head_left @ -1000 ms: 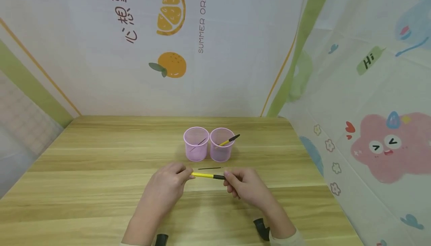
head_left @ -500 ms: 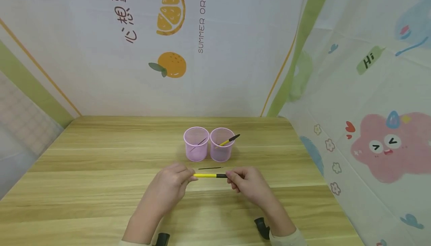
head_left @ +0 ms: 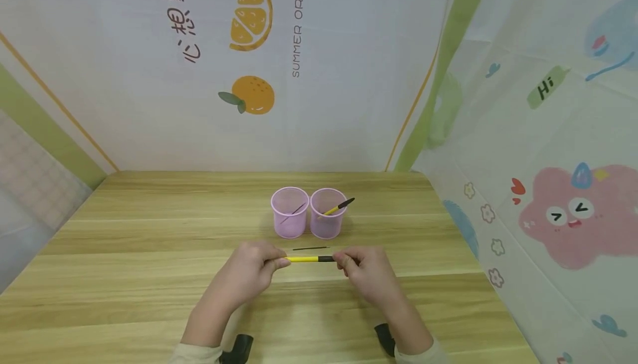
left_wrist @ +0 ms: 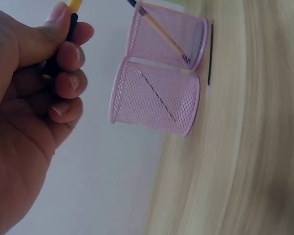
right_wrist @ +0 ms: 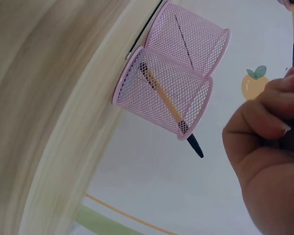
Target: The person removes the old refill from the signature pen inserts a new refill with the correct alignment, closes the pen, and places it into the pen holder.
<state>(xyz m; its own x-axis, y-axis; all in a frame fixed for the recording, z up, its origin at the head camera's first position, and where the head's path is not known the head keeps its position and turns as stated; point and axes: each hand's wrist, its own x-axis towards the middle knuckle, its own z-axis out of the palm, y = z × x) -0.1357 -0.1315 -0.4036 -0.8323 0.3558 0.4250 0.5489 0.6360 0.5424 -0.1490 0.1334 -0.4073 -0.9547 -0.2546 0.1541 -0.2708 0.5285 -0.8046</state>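
Note:
A yellow pen [head_left: 304, 259] with a black end lies level between my two hands, a little above the table. My left hand [head_left: 249, 272] pinches its left end between thumb and fingers; in the left wrist view the fingers curl around a black part of the pen [left_wrist: 71, 27]. My right hand [head_left: 370, 275] pinches the black end on the other side, fingers curled. Just beyond the pen, a thin black pen refill [head_left: 310, 249] rests on the table, in front of the two mesh cups.
Two pink mesh cups stand side by side. The left cup [head_left: 290, 228] has a thin dark stick inside; the right cup [head_left: 326, 230] has a yellow pen [right_wrist: 164, 98] leaning out. Black curved pieces [head_left: 239, 347] show by both wrists. A printed cloth [head_left: 339, 103] hangs behind the wooden table.
The pen has gone from slightly tilted to level. A dark tip that showed below my right hand one second ago is out of sight. Both hands keep their grip.

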